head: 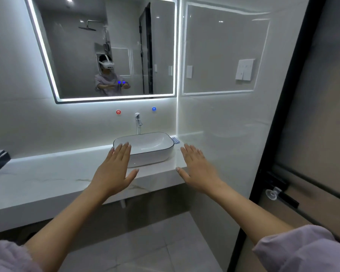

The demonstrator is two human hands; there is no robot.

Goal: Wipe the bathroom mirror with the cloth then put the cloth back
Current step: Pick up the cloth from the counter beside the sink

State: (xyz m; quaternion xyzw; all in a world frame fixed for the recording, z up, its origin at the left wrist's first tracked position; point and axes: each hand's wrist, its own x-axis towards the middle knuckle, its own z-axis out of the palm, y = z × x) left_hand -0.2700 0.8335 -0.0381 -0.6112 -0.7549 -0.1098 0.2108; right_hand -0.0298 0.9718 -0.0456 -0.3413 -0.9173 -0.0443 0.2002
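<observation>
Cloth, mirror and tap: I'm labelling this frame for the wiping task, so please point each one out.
cloth [175, 140]: head view, middle of its blue striped top.
mirror [114, 42]: head view, on the glass near its middle.
tap [138, 122]: head view, on its upright chrome body.

Both hands extended palm-down, fingers straight, holding nothing: left hand before the basin, right hand over the right end of the counter. Blue cloth lies on the counter just right of the basin. Tap behind; lit-edged mirror above.
</observation>
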